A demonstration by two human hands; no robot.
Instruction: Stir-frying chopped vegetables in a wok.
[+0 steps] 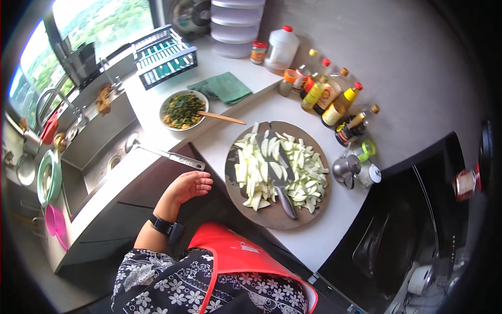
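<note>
My left hand (pixel 192 186) hangs over the gap in front of the counter, holding nothing, fingers slightly curled and apart from the board. My right hand is out of view. Before me lies a round cutting board (pixel 270 221) with pale green-white vegetable slices (pixel 310 180) in two heaps. A knife (pixel 286 202) rests among them, its dark handle towards me. A bowl of chopped greens and yellow food (pixel 184 110) stands behind to the left, with wooden chopsticks (pixel 221 117) leaning out. Near my left hand, a metal ladle (pixel 168 154) lies across the counter edge.
Sauce bottles (pixel 339 108) line the wall. A metal pot (pixel 346 170) and glass jars stand right of the board, beside the black stove (pixel 368 243). A green cloth (pixel 225 88) and dish rack (pixel 166 59) are behind; the sink (pixel 113 145), green basin (pixel 49 176) and pink dipper (pixel 55 221) are left.
</note>
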